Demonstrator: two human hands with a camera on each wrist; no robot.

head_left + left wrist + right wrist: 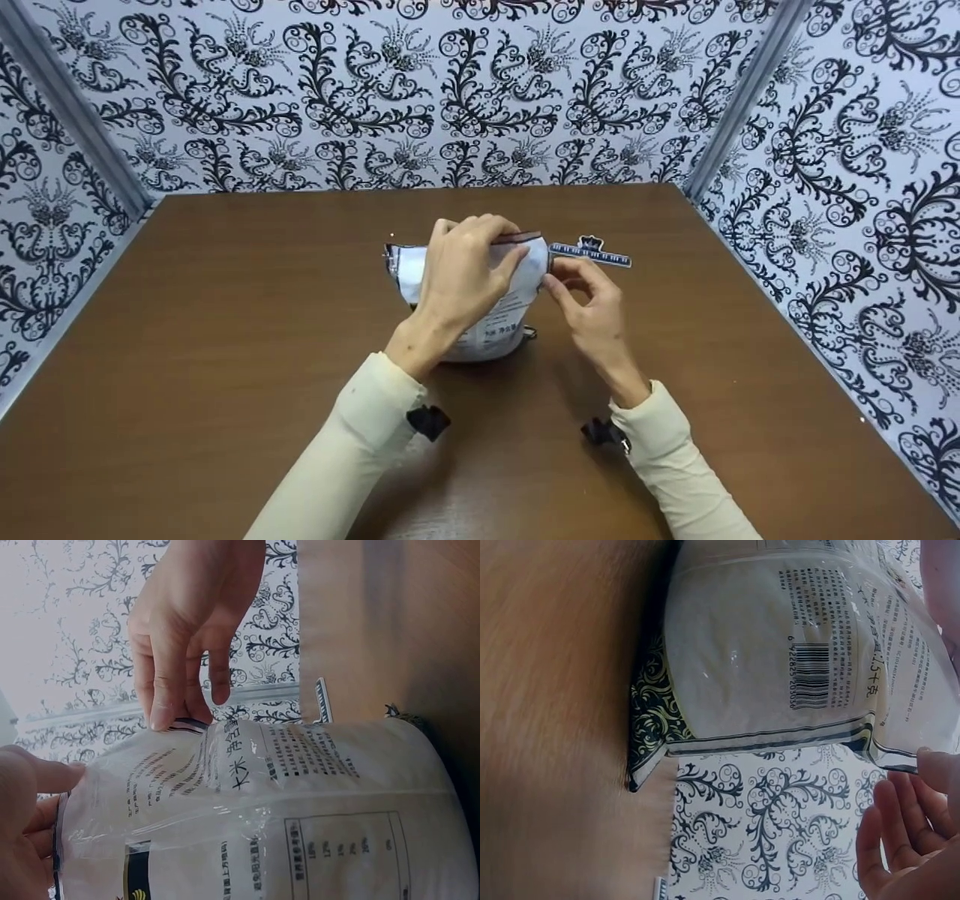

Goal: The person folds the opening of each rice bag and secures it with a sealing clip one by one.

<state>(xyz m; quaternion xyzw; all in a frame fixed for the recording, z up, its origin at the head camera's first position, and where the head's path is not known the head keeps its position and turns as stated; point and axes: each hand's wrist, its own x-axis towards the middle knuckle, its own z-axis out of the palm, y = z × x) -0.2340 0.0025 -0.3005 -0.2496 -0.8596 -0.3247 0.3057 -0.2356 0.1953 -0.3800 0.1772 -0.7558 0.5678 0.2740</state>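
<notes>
A plastic bag of rice, printed with Chinese text and a barcode, stands on the brown table between both hands. My left hand holds its top edge, fingers over the far side and thumb on the near side. At the bag's right side edge, my right hand pinches the film between thumb and forefinger; the right wrist view shows the other fingers loosely bent below. Just beyond that hand lies a long, narrow clip with a piano-key pattern and a black handle.
The brown table extends around the bag on all sides. White walls with black scroll patterns enclose its back and sides, joined by grey corner posts. Small black devices sit at both wrists.
</notes>
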